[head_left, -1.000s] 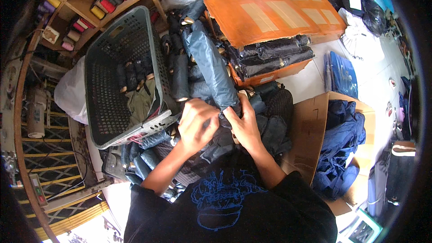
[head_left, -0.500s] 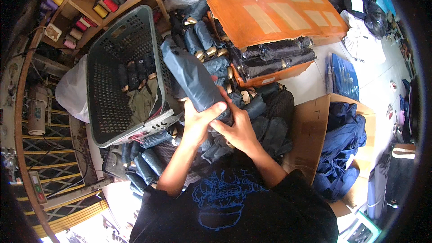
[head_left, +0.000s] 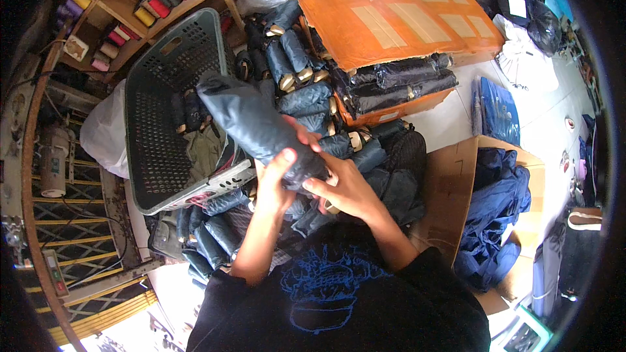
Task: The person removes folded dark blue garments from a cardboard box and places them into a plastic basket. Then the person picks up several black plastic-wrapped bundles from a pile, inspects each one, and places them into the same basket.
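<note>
A long dark blue rolled cloth bundle slants up to the left over the basket's edge. My left hand grips its lower end from the left. My right hand closes on the same end from the right, fingers reaching over it. Around my hands lies a heap of dark blue rolled bundles, some with tan bands. The grey plastic laundry basket stands tilted to the left with a few rolls and an olive cloth inside.
An orange cardboard box stuffed with dark rolls lies ahead. A brown carton with blue fabric stands at the right. Shelves with thread spools run along the top left. A white bag sits left of the basket.
The bundle has swung from pointing upward to slanting left toward the basket. Both hands have shifted down its length to its lower end.
</note>
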`<control>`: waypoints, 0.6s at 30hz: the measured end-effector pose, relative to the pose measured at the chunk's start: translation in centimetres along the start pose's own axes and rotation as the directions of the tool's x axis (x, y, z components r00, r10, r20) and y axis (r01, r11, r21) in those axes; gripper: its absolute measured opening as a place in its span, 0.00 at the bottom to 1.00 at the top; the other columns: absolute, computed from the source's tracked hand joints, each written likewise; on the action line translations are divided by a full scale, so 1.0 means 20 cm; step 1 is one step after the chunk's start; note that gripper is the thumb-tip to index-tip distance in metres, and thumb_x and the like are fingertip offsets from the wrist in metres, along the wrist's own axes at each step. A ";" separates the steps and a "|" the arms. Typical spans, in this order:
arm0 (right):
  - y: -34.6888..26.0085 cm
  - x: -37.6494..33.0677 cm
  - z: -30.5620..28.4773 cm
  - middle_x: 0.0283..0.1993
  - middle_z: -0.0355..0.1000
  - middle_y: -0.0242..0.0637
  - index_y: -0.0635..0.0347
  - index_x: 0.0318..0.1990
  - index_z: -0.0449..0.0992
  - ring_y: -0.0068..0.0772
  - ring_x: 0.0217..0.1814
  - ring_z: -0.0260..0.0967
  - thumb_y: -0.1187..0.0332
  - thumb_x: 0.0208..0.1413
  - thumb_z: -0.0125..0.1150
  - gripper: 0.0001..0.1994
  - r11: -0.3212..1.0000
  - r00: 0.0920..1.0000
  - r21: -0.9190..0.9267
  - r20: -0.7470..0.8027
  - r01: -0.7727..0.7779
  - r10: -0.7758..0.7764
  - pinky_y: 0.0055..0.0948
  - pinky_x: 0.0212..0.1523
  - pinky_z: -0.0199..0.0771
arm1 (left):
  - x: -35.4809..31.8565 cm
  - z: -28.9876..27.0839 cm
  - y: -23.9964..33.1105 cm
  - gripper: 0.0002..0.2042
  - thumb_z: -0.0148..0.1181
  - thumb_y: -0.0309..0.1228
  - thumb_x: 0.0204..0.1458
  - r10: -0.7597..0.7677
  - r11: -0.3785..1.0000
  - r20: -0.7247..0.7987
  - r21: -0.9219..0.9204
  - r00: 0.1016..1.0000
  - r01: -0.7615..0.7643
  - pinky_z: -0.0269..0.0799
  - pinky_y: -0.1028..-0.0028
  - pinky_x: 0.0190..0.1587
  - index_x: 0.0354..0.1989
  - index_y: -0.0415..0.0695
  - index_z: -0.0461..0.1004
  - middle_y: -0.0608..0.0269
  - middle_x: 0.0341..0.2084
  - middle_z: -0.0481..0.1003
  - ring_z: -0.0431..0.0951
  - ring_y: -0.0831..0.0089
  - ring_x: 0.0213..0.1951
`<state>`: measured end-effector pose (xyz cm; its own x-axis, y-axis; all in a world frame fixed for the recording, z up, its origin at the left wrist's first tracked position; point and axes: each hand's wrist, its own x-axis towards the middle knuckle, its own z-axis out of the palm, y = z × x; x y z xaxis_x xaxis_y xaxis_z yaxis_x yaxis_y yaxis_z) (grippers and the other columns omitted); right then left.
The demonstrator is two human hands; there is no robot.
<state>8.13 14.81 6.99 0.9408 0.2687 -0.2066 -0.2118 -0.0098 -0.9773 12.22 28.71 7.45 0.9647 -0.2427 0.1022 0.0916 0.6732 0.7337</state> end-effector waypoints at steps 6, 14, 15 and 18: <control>0.04 -0.07 0.08 0.27 0.72 0.35 0.70 0.36 0.72 0.18 0.21 0.69 0.62 0.47 0.66 0.18 0.983 0.971 0.185 -0.236 0.015 0.029 0.20 0.13 0.70 | -0.12 0.04 -0.10 0.29 0.67 0.38 0.43 -0.104 0.993 0.027 0.059 0.994 0.102 0.57 0.59 0.61 0.50 0.37 0.61 0.58 0.32 0.71 0.76 0.64 0.36; 0.09 -0.02 0.09 0.32 0.71 0.36 0.70 0.44 0.70 0.23 0.32 0.71 0.62 0.47 0.67 0.22 0.907 0.848 -0.186 -0.325 0.378 -0.419 0.21 0.26 0.76 | -0.16 0.09 -0.05 0.29 0.66 0.42 0.46 -0.062 0.992 0.027 0.113 0.998 0.059 0.62 0.57 0.58 0.49 0.38 0.61 0.56 0.35 0.71 0.73 0.57 0.50; 0.09 0.01 0.09 0.33 0.71 0.36 0.70 0.46 0.69 0.24 0.35 0.71 0.61 0.48 0.67 0.23 0.914 0.860 -0.111 -0.309 0.390 -0.405 0.22 0.30 0.76 | -0.15 0.08 -0.03 0.28 0.66 0.42 0.46 -0.079 0.991 0.004 0.105 0.997 0.078 0.65 0.58 0.56 0.49 0.38 0.61 0.56 0.36 0.71 0.72 0.56 0.51; 0.05 0.01 0.07 0.29 0.73 0.38 0.67 0.49 0.67 0.26 0.25 0.71 0.67 0.47 0.66 0.22 0.925 0.991 0.367 -0.117 0.097 -0.057 0.23 0.17 0.67 | -0.10 0.03 -0.02 0.29 0.65 0.41 0.47 -0.053 0.997 -0.012 0.047 0.999 0.054 0.70 0.61 0.51 0.50 0.37 0.60 0.52 0.38 0.71 0.71 0.54 0.53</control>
<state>7.73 16.27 5.99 0.9759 0.1538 -0.1547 -0.2021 0.3703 -0.9066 10.05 28.51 7.37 0.9614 -0.2697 0.0549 0.1315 0.6255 0.7691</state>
